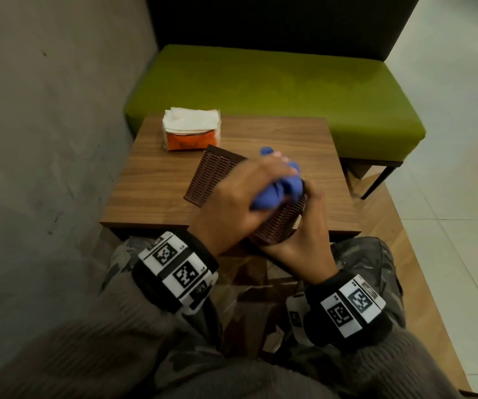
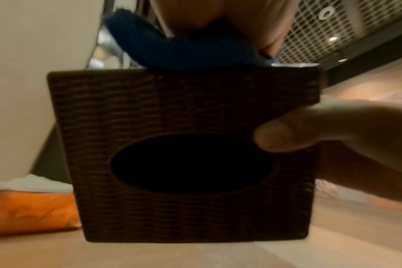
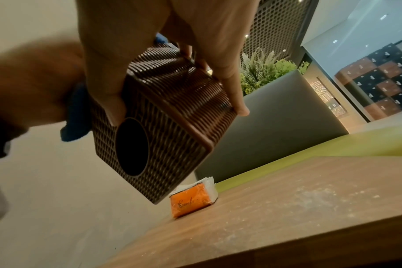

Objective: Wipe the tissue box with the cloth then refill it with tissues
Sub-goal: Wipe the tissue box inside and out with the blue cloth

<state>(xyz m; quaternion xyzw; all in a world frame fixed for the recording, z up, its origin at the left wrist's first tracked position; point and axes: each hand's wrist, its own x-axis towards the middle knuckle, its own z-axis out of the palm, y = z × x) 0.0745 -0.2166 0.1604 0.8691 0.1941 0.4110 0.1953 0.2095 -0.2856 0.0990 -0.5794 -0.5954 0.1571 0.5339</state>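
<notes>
Over dusty wood table point(image 1: 151, 180) by green bench point(image 1: 260, 87) — left hand point(image 1: 232, 197) gripping cloth point(image 1: 278, 188), right hand point(image 1: 304, 234) gripping tissue box point(image 3: 172, 130).

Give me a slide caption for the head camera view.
Right hand holds the tissue box while the left hand wipes it with a blue cloth; tissues wait on the table.

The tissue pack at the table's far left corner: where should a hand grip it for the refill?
Grip the tissue pack across its two long orange sides, coming from above. It lies flat on the table with loose white sheets on top, so a top-down span keeps the stack together. Nothing stands close around it.
</notes>
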